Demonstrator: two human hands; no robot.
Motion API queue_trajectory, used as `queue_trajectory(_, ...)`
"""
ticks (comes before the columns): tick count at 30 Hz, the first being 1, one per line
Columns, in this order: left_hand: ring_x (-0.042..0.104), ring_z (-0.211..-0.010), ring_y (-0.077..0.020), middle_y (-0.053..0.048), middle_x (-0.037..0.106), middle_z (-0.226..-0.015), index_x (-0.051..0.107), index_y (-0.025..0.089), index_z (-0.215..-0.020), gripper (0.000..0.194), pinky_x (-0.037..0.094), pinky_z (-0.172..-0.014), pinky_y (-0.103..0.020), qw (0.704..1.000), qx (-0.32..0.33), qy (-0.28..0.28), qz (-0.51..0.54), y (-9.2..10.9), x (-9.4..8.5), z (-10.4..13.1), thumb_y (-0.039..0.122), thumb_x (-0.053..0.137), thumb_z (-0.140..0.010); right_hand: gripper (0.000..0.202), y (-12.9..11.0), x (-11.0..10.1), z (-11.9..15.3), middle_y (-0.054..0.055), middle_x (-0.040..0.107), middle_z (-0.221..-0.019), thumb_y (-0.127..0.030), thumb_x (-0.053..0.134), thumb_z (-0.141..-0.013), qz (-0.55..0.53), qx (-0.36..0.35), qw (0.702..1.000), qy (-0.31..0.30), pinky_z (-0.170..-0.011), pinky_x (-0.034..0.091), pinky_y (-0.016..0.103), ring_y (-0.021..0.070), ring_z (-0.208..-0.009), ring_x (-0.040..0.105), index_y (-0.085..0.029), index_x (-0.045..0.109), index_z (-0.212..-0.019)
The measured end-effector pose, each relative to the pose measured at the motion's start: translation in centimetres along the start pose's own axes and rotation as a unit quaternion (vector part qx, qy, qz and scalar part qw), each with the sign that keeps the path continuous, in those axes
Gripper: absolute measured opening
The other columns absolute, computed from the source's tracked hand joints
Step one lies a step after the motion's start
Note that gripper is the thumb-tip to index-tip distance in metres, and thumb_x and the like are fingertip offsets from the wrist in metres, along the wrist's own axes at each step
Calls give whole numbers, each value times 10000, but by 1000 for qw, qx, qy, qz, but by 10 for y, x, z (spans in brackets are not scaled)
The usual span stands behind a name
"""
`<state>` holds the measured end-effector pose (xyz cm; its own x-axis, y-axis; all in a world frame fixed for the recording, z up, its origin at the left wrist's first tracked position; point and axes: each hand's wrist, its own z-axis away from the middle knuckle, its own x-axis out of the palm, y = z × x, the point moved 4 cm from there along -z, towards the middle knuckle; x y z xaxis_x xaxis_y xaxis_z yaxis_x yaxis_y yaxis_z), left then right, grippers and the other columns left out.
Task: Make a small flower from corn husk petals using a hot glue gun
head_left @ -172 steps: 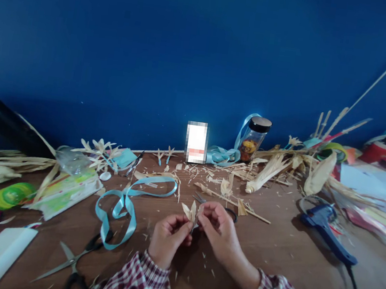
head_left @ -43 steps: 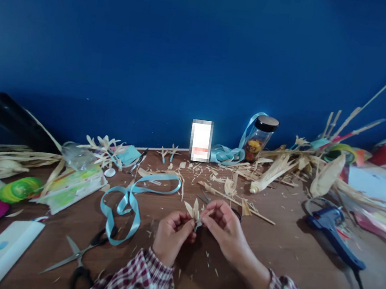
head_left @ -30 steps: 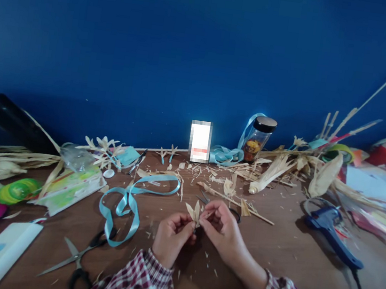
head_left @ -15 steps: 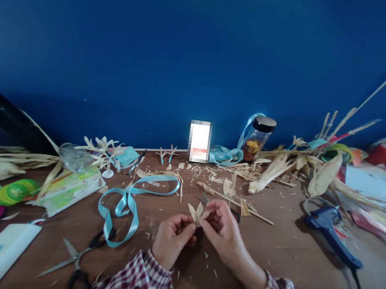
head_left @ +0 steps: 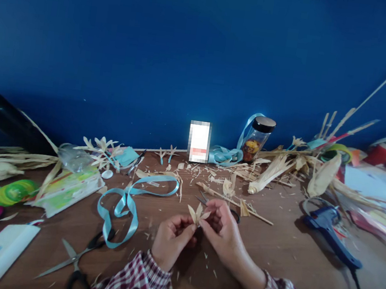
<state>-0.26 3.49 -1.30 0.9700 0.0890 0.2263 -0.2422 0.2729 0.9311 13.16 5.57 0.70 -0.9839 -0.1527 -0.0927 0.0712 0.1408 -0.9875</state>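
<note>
Between my two hands is a small corn husk flower (head_left: 198, 214) with several pale pointed petals spread upward. My left hand (head_left: 173, 237) pinches its base from the left between thumb and fingers. From the other side, the thumb and fingertips of my right hand (head_left: 221, 233) are closed on a right-hand petal near the base. The underside of the flower is hidden by my fingers. Just behind my right hand lie small dark-handled scissors (head_left: 235, 215), partly covered. A loose light blue ribbon (head_left: 132, 224) curls on the table to the left of my left hand.
Open black-handled scissors (head_left: 74, 258) lie at front left, near a white power strip (head_left: 4, 252). A blue glue gun (head_left: 333, 231) with its cord rests at right. Along the blue wall stand a lidded jar (head_left: 255, 141), corn husks (head_left: 270, 173) and finished-looking husk flowers (head_left: 102, 147).
Hardly anything differs. The petals in my hands look slightly more spread, and the view has shifted a little; both hands keep their place and grip.
</note>
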Motion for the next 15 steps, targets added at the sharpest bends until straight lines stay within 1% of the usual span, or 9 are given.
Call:
queue_trajectory(4, 557, -455, -69, -5, 650, -627, 674, 114, -772, 273, 478, -450, -172, 1000, 3, -3, 3, 0, 0, 0, 327, 748, -618, 326, 0, -1, 1, -4, 556, -853, -123, 564, -775, -2, 1, 1000, 0, -716, 486, 271, 137, -768, 586, -234, 413, -1041)
queue_trajectory(9, 560, -471, -66, -14, 671, -658, 673, 116, -758, 269, 478, -458, -166, 1000, -6, -3, 5, -2, -1, -1, 306, 768, -593, 331, 2, 0, 0, -11, 552, -844, -114, 551, -777, -10, 2, 1000, -3, -712, 487, 267, 132, -761, 583, -241, 407, -1046)
queue_trajectory(15, 543, -434, -68, 17, 621, -546, 653, 114, -675, 254, 466, -437, -167, 1000, -6, 8, -5, -3, -2, -2, 317, 772, -578, 328, 2, 2, 0, -12, 549, -843, -112, 555, -775, -9, 0, 1000, -6, -709, 485, 257, 125, -756, 580, -237, 405, -1039)
